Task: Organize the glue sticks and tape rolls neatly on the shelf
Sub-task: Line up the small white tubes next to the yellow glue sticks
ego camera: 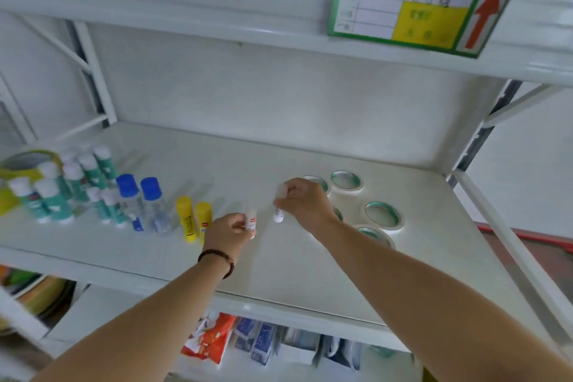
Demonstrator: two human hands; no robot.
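Observation:
My left hand [228, 232] grips a small white glue stick [251, 220] standing on the white shelf [279, 273]. My right hand [302, 201] pinches a second white glue stick [279, 205], held upright just above the shelf. To the left stand two yellow glue sticks [193, 219], two clear bottles with blue caps [142, 200], and several green glue sticks with white caps [62, 186]. Several white tape rolls [383, 214] lie flat behind and to the right of my right hand, partly hidden by it.
A yellow tape roll [26, 161] sits at the far left of the shelf. A green and yellow label [415, 6] hangs from the shelf above. Packets [214, 338] and boxes fill the shelf below. A white upright post [471, 149] bounds the right side.

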